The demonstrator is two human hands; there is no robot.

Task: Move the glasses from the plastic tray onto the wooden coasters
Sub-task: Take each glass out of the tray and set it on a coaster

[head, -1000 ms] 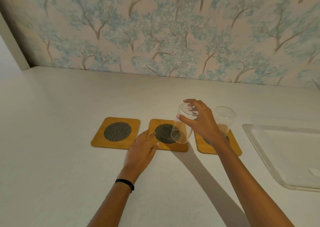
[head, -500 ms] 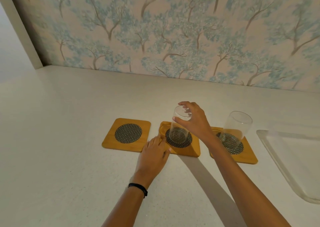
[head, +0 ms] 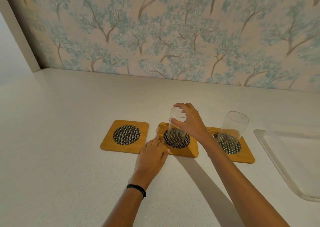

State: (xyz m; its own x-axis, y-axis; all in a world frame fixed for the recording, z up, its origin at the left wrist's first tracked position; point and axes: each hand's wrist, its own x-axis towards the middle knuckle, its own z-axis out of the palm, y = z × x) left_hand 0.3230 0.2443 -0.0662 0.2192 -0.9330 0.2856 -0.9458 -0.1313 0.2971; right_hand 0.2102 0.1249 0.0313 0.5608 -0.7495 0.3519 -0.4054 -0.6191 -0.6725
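Three wooden coasters with dark mesh centres lie in a row on the white counter. My right hand (head: 189,122) grips the top of a clear glass (head: 176,128) that stands upright on the middle coaster (head: 190,150). A second clear glass (head: 232,129) stands on the right coaster (head: 245,155), apart from both hands. The left coaster (head: 107,141) has nothing on it. My left hand (head: 152,155) rests flat on the counter, fingertips touching the front left corner of the middle coaster. The clear plastic tray (head: 270,150) lies at the right edge, with no glass visible in it.
A wall with blue tree wallpaper (head: 173,36) runs along the back of the counter (head: 69,174). A white wall corner (head: 20,41) stands at the far left. A black band circles my left wrist (head: 137,189).
The glass in my right hand went from tilted above the middle coaster to upright on it. My left hand stayed at the coaster's corner. The camera view shifted to the left.
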